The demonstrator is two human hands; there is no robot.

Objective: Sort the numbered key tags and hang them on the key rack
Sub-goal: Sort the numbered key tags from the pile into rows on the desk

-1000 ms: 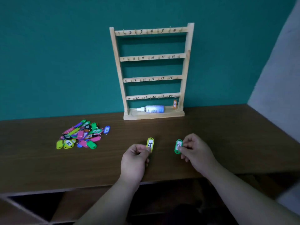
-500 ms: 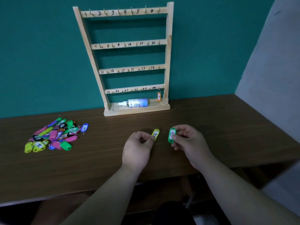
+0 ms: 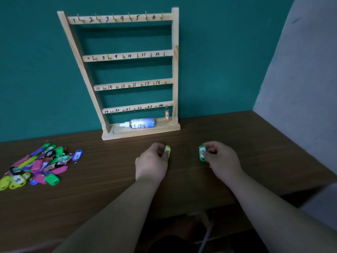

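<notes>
Now each grip is clamped on one tag. The left hand [image 3: 152, 162] pinches a yellow tag [image 3: 167, 151] between thumb and fingers, and the right hand [image 3: 221, 159] pinches a green tag [image 3: 202, 153] the same way. Both tags stand upright low over the desk [image 3: 255, 143], near each other but apart; whether they touch it I cannot tell. The green tag's label looks like 19 or 18, and the yellow one's is too blurred to read.

Beyond them stands the key rack [image 3: 175, 70], its four rails numbered 1 to 24. Only an orange tag [image 3: 166, 115] hangs there, at the hook by 24, and a bottle [image 3: 140, 123] lies in the base tray. Well off to the left lies the pile of tags [image 3: 40, 165], unsorted.

I judge the step in hand to be reading the numbers, with hanging barely begun. The next move calls for matching each number to its hook, then reaching forward to slip the tag's ring end over that thin hook, one hand at a time.
</notes>
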